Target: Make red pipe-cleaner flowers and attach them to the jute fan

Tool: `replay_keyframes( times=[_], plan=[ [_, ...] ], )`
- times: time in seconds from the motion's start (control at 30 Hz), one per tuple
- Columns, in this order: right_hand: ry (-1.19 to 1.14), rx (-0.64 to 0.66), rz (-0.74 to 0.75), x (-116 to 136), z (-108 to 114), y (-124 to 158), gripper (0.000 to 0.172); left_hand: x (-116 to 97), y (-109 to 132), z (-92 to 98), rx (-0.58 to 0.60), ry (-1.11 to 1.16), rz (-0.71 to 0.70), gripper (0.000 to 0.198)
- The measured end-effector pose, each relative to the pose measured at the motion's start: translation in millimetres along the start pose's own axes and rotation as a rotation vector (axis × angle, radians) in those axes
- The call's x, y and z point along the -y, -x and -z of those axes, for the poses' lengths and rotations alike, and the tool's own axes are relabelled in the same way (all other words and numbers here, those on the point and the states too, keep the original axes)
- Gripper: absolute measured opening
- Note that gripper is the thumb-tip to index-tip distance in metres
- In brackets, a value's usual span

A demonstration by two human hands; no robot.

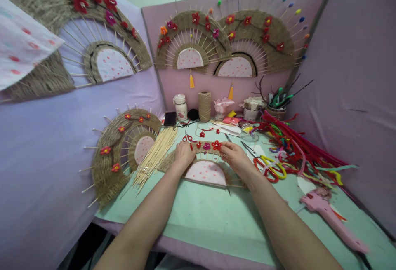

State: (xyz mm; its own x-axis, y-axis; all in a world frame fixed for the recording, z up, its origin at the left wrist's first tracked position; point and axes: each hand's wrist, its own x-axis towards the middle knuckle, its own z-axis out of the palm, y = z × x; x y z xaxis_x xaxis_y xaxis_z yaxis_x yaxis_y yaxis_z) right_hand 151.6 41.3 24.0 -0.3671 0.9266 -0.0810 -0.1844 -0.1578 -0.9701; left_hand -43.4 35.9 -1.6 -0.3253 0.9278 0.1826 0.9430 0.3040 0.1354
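Note:
A half-round fan (168, 162) wound with brown twine lies on the table between my hands. Its inner half-disc (206, 172) is white with pink dots. Along its upper band sit a red flower (217, 145) with a pale center, a magenta flower (207, 146) and a smaller red flower (199, 145). My left hand (185, 156) is closed on the band's left part, a bit of red showing at its fingertips. With its fingers pinched, my right hand (234, 155) grips the band's right part beside the larger red flower.
Red-handled scissors (189, 138), a bundle of thin sticks (157, 154) and another twine fan (107, 167) are to the left. Larger scissors (262, 169), colorful pipe cleaners (297, 150) and a pink glue gun (334, 220) lie right. A twine spool (204, 106) stands behind.

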Motion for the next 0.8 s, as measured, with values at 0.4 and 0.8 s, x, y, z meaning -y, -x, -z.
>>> replay_keyframes(
  times=[0.4, 0.8],
  plan=[
    [-0.038, -0.018, -0.007, -2.2, 1.6, -3.7, 0.023, 15.9, -30.0, 11.0, 0.161, 0.099, 0.120, 0.025],
    [-0.036, -0.021, 0.010, -0.1, 6.4, -4.6, 0.019, 22.2, -73.7, -3.4, 0.248, 0.289, -0.252, 0.021]
  ],
)
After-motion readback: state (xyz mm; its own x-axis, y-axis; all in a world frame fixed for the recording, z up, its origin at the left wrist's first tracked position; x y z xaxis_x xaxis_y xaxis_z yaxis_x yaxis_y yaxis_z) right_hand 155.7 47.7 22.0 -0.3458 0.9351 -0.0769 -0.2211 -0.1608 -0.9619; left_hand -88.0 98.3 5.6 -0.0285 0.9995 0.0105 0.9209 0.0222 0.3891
